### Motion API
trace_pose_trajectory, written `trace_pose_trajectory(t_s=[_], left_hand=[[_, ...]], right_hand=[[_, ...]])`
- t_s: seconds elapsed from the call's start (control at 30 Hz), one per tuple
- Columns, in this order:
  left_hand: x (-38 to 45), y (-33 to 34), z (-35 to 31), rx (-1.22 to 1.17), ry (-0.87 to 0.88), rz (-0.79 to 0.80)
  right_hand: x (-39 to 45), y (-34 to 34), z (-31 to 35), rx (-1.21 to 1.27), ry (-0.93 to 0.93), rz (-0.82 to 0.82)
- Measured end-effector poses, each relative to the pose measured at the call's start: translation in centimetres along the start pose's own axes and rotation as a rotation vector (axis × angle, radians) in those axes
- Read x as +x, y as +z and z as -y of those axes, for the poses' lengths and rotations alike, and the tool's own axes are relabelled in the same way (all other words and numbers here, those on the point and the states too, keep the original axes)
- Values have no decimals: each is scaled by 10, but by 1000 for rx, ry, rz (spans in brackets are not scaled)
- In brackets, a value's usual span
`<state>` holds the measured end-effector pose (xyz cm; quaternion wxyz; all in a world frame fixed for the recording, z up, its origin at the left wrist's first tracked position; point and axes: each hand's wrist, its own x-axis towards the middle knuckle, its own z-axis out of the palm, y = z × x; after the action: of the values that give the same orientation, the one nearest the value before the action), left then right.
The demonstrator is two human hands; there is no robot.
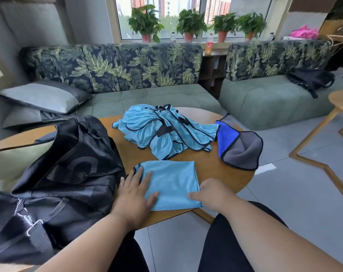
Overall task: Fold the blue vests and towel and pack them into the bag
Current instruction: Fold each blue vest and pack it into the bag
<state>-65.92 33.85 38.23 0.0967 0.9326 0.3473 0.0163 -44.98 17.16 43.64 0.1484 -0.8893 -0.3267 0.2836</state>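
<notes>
Both hands rest on the folded vest point(171, 183), taken here as the reference mark. Left hand point(134, 195): flat, fingers spread and straight, palm pressing the vest's left edge. Right hand point(210, 193): at the vest's near right corner, fingers curled down onto the cloth; whether it pinches the corner or only presses it cannot be told. Folded vest: light blue, a neat rectangle, flat on the round wooden counter point(221, 169) at its near edge. Just beyond the folded vest: heap of unfolded vests point(162, 130), same light blue with black trim, crumpled together, a narrow strip of bare wood between heap and folded piece. Beyond and right of the folded vest: towel point(238, 144), blue one face, grey the other, loosely doubled over, lying at the counter's rim, touching the heap's right side. Left of the folded vest: black mesh bag point(68, 177), slumped, its side against the left hand. Far behind the vest: leaf-print sofa point(111, 65).
</notes>
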Motion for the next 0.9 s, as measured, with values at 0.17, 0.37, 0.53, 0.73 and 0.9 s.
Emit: trace_pose_trajectory(t_s=[0.17, 0.37, 0.53, 0.73, 0.9], left_hand=[[-5, 0, 1, -32, 1, -16], [-5, 3, 4, -63, 17, -54], [-6, 4, 6, -36, 66, -99], [-4, 12, 11, -70, 69, -195], [-4, 16, 14, -154, 88, -247]], right_hand=[[-4, 6, 2, 226, -15, 41], [-10, 11, 14, 825, 100, 248], [1, 6, 22, 1157, 86, 166], [4, -13, 29, 1181, -41, 38], [-4, -29, 41, 1342, -101, 75]])
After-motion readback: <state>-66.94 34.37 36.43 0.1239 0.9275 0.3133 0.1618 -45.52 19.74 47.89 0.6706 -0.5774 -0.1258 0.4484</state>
